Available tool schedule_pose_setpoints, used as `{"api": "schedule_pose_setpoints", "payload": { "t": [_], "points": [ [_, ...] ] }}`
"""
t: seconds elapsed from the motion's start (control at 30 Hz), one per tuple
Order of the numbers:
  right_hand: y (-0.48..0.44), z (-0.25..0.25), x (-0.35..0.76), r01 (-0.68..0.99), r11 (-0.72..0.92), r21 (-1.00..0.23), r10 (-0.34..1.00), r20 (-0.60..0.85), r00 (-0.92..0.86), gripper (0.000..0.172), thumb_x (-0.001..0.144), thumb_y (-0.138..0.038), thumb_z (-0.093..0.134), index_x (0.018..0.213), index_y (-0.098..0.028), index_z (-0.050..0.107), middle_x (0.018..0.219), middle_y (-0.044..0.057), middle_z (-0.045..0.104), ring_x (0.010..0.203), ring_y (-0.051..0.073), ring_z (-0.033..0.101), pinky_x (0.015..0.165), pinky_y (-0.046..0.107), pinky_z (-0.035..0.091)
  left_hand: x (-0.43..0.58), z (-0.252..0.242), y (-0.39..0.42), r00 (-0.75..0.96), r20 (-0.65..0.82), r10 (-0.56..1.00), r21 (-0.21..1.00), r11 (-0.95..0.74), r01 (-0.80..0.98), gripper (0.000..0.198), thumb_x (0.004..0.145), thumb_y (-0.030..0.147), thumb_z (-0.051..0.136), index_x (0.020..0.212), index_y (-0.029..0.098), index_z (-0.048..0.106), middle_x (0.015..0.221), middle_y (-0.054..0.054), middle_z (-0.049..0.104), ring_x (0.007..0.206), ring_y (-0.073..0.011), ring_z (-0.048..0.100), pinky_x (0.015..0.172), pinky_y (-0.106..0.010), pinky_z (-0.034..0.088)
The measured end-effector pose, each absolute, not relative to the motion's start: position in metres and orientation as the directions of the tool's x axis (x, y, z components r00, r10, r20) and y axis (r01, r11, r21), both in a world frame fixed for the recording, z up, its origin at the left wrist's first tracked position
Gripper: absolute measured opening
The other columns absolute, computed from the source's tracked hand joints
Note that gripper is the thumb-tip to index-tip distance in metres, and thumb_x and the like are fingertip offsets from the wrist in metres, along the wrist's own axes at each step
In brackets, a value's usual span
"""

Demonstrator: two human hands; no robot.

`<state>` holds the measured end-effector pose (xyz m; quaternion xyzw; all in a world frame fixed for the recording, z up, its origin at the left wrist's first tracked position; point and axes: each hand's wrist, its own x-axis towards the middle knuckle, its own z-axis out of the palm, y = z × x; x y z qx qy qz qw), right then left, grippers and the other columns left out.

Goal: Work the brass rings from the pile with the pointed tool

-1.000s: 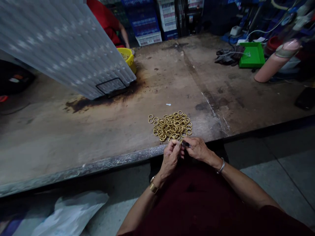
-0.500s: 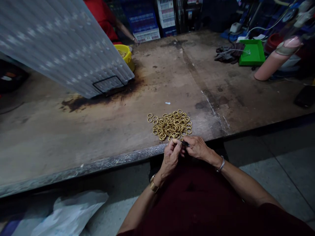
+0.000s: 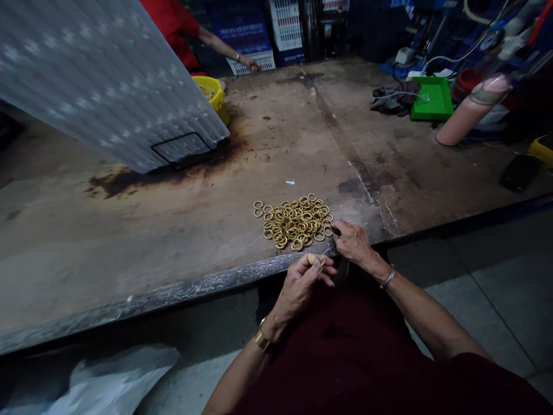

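Observation:
A heap of small brass rings (image 3: 296, 222) lies on the worn table (image 3: 173, 230) near its front edge. My left hand (image 3: 302, 282) hovers just below the edge with fingers pinched on a brass ring. My right hand (image 3: 352, 242) rests at the heap's right side, closed on a small dark tool whose tip touches the rings.
A grey ribbed sheet (image 3: 108, 80) slants over the table's left back. A yellow tub (image 3: 211, 95) stands behind it. A person in red (image 3: 185, 26) reaches to the far edge. A green tray (image 3: 430, 98), a pink bottle (image 3: 470, 112) and a black object (image 3: 518, 172) sit at the right.
My hands have parted: the right one moved up to the heap with the tool, the left one dropped below the table edge. The person in red reached out along the far edge.

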<state>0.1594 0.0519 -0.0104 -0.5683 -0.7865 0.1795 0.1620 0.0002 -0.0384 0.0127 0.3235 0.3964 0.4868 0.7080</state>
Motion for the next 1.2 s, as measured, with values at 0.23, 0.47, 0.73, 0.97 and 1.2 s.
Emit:
{"api": "schedule_pose_setpoints", "payload": {
  "t": [0.23, 0.47, 0.73, 0.97, 1.2],
  "points": [
    [0.059, -0.008, 0.149, 0.9, 0.222, -0.376, 0.966, -0.043, -0.256, 0.026, 0.089, -0.029, 0.047, 0.111, -0.02, 0.057, 0.11, 0.011, 0.064, 0.091, 0.023, 0.061, 0.073, 0.031, 0.04, -0.004, 0.009, -0.026, 0.148, -0.401, 0.904, 0.693, 0.405, -0.597, 0.034, 0.061, 0.032, 0.079, 0.074, 0.016, 0.052, 0.079, -0.002, 0.063, 0.066, -0.0131, 0.06, 0.054, -0.023, 0.048],
    [0.062, -0.017, 0.149, 0.897, 0.205, -0.391, 0.969, -0.047, -0.242, 0.026, 0.084, -0.023, 0.048, 0.108, -0.021, 0.059, 0.108, 0.011, 0.063, 0.087, 0.022, 0.06, 0.073, 0.031, 0.04, -0.007, 0.002, -0.018, 0.262, -0.479, 0.837, 0.558, 0.522, -0.645, 0.037, 0.063, 0.032, 0.078, 0.077, 0.017, 0.047, 0.067, 0.004, 0.05, 0.056, -0.0066, 0.049, 0.045, -0.016, 0.036],
    [0.056, -0.014, 0.14, 0.357, 0.064, -0.932, 0.993, 0.024, -0.115, 0.013, 0.075, -0.032, 0.051, 0.074, -0.02, 0.054, 0.066, -0.003, 0.055, 0.059, 0.011, 0.047, 0.059, 0.022, 0.039, 0.009, -0.007, -0.014, -0.023, -0.364, 0.931, 0.842, 0.318, -0.435, 0.042, 0.069, 0.046, 0.072, 0.093, 0.02, 0.05, 0.052, 0.012, 0.033, 0.039, -0.0029, 0.024, 0.038, -0.015, 0.021],
    [0.034, -0.014, 0.123, 0.165, -0.064, -0.984, 0.973, -0.099, -0.209, 0.02, 0.073, -0.039, 0.057, 0.073, -0.02, 0.052, 0.062, -0.004, 0.051, 0.057, 0.01, 0.045, 0.056, 0.023, 0.039, 0.008, -0.006, -0.01, -0.231, -0.15, 0.961, 0.979, 0.112, -0.171, 0.025, 0.075, 0.041, 0.066, 0.08, 0.017, 0.06, 0.072, 0.001, 0.058, 0.064, -0.0105, 0.049, 0.063, -0.022, 0.041],
    [0.04, -0.003, 0.127, 0.287, 0.051, -0.956, 0.954, -0.038, -0.296, 0.019, 0.077, -0.038, 0.053, 0.078, -0.02, 0.056, 0.06, -0.005, 0.051, 0.056, 0.01, 0.045, 0.056, 0.022, 0.037, -0.002, -0.012, -0.012, -0.234, -0.004, 0.972, 0.999, 0.012, 0.034, 0.014, 0.074, 0.033, 0.066, 0.075, 0.02, 0.065, 0.069, 0.001, 0.058, 0.065, -0.0131, 0.05, 0.067, -0.024, 0.041]
  ]
}}
